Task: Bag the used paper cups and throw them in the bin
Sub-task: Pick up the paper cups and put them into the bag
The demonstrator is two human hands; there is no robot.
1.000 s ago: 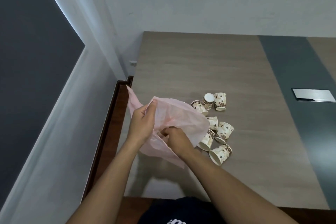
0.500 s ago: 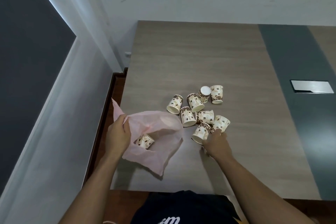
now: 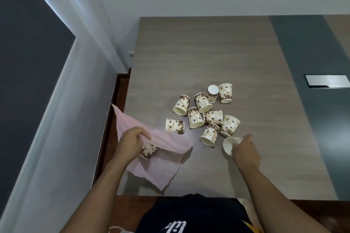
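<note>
The left hand (image 3: 132, 143) pinches the upper edge of a pink bag (image 3: 161, 157) on the table (image 3: 208, 53), lifting its mouth open, likely so cups slide in. One cup (image 3: 148, 150) lies inside, half hidden. The right hand (image 3: 244, 150) grips another cup (image 3: 230, 144), mostly covered by fingers. Nine more cups (image 3: 204, 111) lie scattered nearby. No bin is visible.

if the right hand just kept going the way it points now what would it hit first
The right hand, shut on a cup, points up-left toward the cluster. It would likely meet first the tipped cup just ahead of it, though depth is hard to judge in this single view.
</note>
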